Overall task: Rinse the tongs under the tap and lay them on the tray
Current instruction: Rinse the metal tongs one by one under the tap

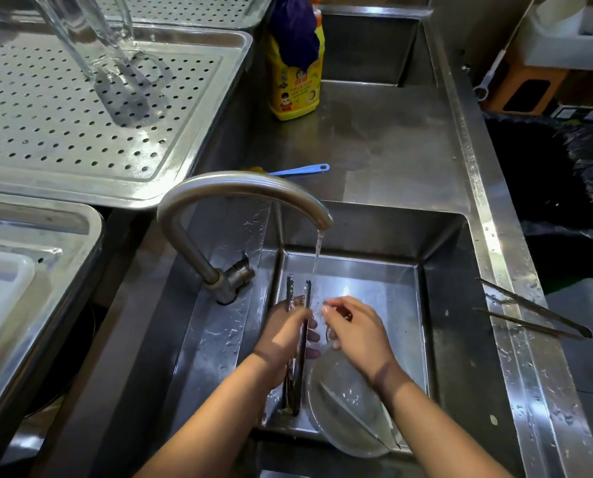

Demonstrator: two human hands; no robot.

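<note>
Two bare hands work low in the steel sink (460, 305), under the curved tap (246, 188), from which a thin stream of water (317, 257) runs. The left hand (281, 336) grips the tongs (294, 384) about halfway along, its fingers (310, 338) curled round both arms. The tongs stand nearly upright inside the basin. They are long, narrow and dark, wet and glinting, with two slim arms that end in toothed tips. The tips point up and stand slightly apart just left of the stream, while the joined end sits low near the sink floor. The right hand (357, 332) is just beside them, its fingers loosely bent and bunched together with the fingertips (326, 308) in the falling water. I cannot tell whether they touch the nearer arm.

A clear round bowl (347, 408) lies tilted in the sink below the right wrist. On the wet counter (391, 150) behind the basin are a yellow detergent bottle (295, 84) and a blue-handled brush (302, 170). The second tongs (529, 312) lie open on the right rim. At upper left, well apart from the hands, is the perforated tray (98, 132), with a glass jug (91, 43) standing on it.
</note>
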